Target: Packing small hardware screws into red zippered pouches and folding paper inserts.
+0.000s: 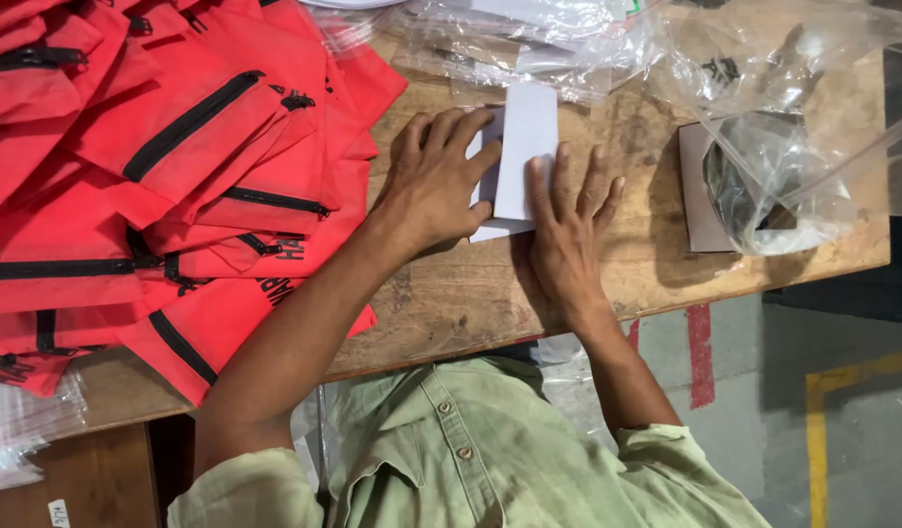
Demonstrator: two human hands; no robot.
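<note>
A heap of red zippered pouches is covering the left end of the wooden workbench, some overhanging its near edge. Just beside it, the left hand is lying flat, fingers spread, pressing the left side of a folded white paper near the middle of the bench. The right hand is pressing open-palmed on the paper's lower right part; neither is gripping it. Toward the right end, clear plastic bags are piling up. If the pressure is uneven, the fold may be creasing crooked, or the sheet may be sliding under the palms.
</note>
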